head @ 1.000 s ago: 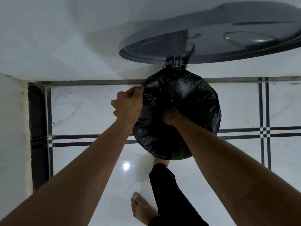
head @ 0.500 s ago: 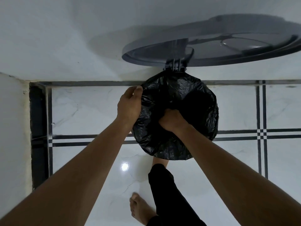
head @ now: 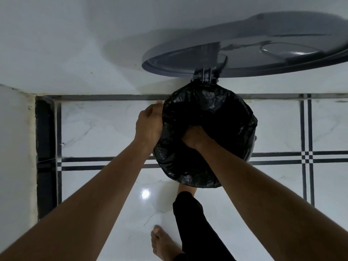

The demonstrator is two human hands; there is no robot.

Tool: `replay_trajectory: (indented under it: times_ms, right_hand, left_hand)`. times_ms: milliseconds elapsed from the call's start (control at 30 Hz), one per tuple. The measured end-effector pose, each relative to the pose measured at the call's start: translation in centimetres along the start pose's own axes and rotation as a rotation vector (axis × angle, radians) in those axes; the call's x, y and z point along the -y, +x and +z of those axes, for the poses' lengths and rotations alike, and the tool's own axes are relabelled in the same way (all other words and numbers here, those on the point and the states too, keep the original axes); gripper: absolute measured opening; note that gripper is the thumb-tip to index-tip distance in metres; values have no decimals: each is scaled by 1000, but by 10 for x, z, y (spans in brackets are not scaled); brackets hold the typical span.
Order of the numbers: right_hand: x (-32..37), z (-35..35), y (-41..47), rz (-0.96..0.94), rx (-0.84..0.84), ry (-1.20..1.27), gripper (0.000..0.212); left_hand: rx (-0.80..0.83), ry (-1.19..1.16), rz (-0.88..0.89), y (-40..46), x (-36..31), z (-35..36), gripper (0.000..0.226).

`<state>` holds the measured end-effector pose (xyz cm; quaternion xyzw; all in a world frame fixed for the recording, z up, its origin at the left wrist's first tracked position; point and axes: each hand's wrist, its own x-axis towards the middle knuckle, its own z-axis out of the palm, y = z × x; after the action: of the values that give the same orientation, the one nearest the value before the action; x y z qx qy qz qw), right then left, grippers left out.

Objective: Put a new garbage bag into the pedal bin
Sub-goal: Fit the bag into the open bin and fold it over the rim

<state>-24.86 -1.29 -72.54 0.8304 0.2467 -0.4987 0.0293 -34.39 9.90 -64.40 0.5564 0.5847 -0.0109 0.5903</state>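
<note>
A black garbage bag (head: 212, 110) lines the round pedal bin and is folded over its rim, so only a sliver of the bin's grey wall (head: 253, 147) shows at the right. The grey lid (head: 244, 59) stands open against the white wall behind. My left hand (head: 149, 125) is closed on the bag's folded edge at the bin's left rim. My right hand (head: 195, 138) reaches inside the bin's opening and grips the bag; its fingers are partly hidden in the plastic.
The bin stands against a white wall on a glossy white tiled floor (head: 105, 132) with dark stripes. A wall corner (head: 17, 147) rises at the left. My bare left foot (head: 162, 242) and my black-trousered leg (head: 194, 223) are below the bin.
My left hand has slid slightly down the bin's left rim. My right hand has shifted a little lower in the opening, and the lid has tipped a bit.
</note>
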Motion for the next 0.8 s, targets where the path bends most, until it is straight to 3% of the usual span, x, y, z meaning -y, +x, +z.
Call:
replay_trajectory:
  times_ms: [100,167,233,300,367,533,667,800]
  right_hand:
    - [-8,-11,-54,-90,-139,28,35]
    - [-26,-10,-93,-203,-465,42,31]
    - [-52,-6,-126,-201,-799,-8,27]
    - [-76,0,-149,-84,-938,-72,30]
    - [-100,10,-157,19,-939,1,37]
    - [-119,21,-158,10,-903,631,28]
    - [-121,19,-157,209,-865,1068,20]
    - [-134,18,-158,223,-598,1624,16]
  left_hand:
    - [-134,130,75,-11,2,-5,43]
    - [-239,104,98,-23,9,-11,39]
    - [-271,22,75,-41,23,-13,40]
    - [-250,1,15,-60,43,-14,44]
    - [-189,-12,-73,-77,62,-15,50]
    - [17,-360,-350,-108,81,-15,31]
    - [14,-502,-343,-115,88,-11,24]
    - [59,-612,-344,-118,99,-10,27]
